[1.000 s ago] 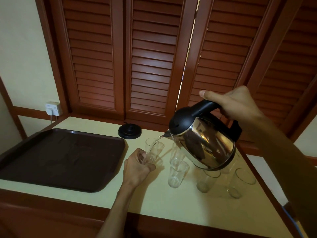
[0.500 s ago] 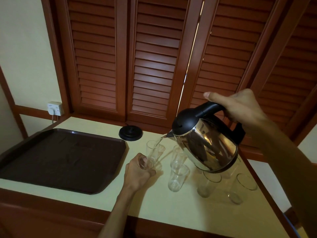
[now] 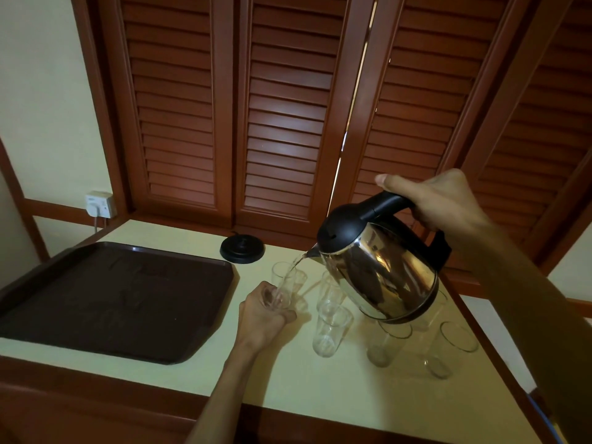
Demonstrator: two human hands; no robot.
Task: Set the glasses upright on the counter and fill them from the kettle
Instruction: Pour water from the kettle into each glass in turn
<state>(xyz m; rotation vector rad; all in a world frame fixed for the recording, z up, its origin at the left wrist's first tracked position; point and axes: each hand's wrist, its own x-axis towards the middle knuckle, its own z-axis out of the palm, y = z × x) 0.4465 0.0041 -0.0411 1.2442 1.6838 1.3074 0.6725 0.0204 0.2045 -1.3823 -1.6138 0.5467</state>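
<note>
Not much has changed since the earlier pictures: the kettle (image 3: pixel 381 270) was already tipped and pouring, the left hand (image 3: pixel 262 315) was already on the same glass, and only the view has shifted a tiny bit. The right hand (image 3: pixel 439 200) is held up on the right, its fingers curled tight round the black handle, with the thumb lying along the top. The shiny kettle leans to the left, and a thin stream of water (image 3: pixel 293 267) runs from its spout into the held glass (image 3: pixel 283 285). The left hand is wrapped round the bottom of that glass, which stands on the counter (image 3: pixel 288 382) just right of the tray. Other glasses stand close by, all upright. One glass (image 3: pixel 331 330) is just right of the left hand, and another (image 3: pixel 328 288) is behind it, partly hidden by the kettle. Two more sit near the right edge, one (image 3: pixel 384 344) under the kettle and one (image 3: pixel 451 347) farther right. It is hard to tell if they have any water in them. The counter is pale yellow with a dark wood edge. A big dark brown tray (image 3: pixel 112 299) lies on its left side. The round black kettle base (image 3: pixel 242 249) sits at the far side, by the wall. Behind the counter are reddish wooden shutter doors (image 3: pixel 288 107). A white wall socket (image 3: pixel 99 204) is on the far left wall.
</note>
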